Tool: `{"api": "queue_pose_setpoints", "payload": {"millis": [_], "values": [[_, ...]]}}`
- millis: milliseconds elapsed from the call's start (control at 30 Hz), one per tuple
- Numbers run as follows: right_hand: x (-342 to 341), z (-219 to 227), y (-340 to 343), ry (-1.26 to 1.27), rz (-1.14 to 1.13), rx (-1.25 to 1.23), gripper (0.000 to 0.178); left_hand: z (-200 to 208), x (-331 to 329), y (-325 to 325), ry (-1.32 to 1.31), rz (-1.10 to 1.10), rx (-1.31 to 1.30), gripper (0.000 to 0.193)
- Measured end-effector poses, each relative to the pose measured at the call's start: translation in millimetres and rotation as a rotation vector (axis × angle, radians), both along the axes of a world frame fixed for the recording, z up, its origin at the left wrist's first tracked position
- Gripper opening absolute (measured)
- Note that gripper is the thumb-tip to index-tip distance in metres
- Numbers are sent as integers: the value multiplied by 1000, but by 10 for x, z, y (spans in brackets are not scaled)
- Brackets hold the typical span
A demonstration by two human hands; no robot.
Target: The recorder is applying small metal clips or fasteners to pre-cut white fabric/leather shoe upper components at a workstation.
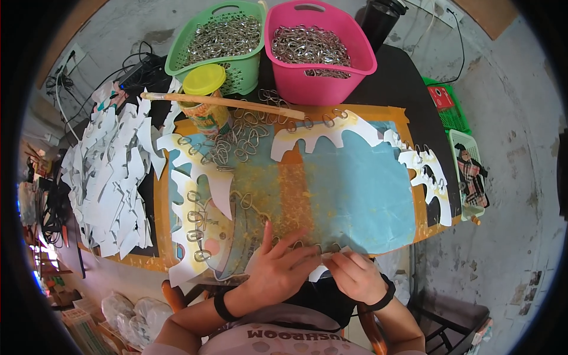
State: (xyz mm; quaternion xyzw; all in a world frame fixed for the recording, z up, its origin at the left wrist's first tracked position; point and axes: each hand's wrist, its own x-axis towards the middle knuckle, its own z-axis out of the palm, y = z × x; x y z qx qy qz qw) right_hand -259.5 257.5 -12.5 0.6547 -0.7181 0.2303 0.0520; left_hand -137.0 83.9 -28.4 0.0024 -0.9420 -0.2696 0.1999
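Observation:
My left hand point(281, 269) lies over a scalloped white paper strip point(318, 273) at the table's near edge. Its thumb and fingers are spread, and the fingertips reach to the right along the strip. Closed in a pinch, my right hand point(358, 278) meets the strip just right of them. A metal ring point(335, 247) shows by its fingertips; whether they also grip a ring is hidden. Most of this strip is covered by my hands. Another scalloped strip point(190, 222), with yellowish glue and several metal rings along it, lies at the left of the blue work sheet point(361, 195).
More ringed strips curve along the far point(328, 133) and right edges. Loose rings point(239, 133) lie beside a yellow-lidded jar point(204, 109) with a wooden stick point(236, 104) across it. Green point(248, 74) and pink point(319, 89) baskets hold rings. White paper cut-outs point(112, 177) are heaped left.

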Motion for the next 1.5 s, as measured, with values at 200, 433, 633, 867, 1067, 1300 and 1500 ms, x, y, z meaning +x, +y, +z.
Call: {"api": "queue_pose_setpoints", "payload": {"millis": [200, 433, 633, 867, 1067, 1300, 1500], "values": [[30, 39, -26, -185, -47, -35, 23, 15, 2, 18, 7, -18, -63, 27], [49, -55, 27, -240, 1, -87, 21, 69, 1, 14, -5, -23, -98, 24], [70, -35, -12, -279, -45, -78, 27, 152, -55, -77, -112, -98, 6, 25], [81, -24, -21, -357, -112, -93, 39, 282, -193, -134, -178, -106, 14, 16], [87, -34, -16, -288, -118, -82, 34, 151, -36, 24, 47, -67, -228, 16], [105, -57, -5, -229, -94, -79, 30, 223, 19, -30, -48, -67, 2, 24], [111, -105, 42, -228, -66, -87, 31, 242, -150, -120, -70, -240, -132, 30]]}}
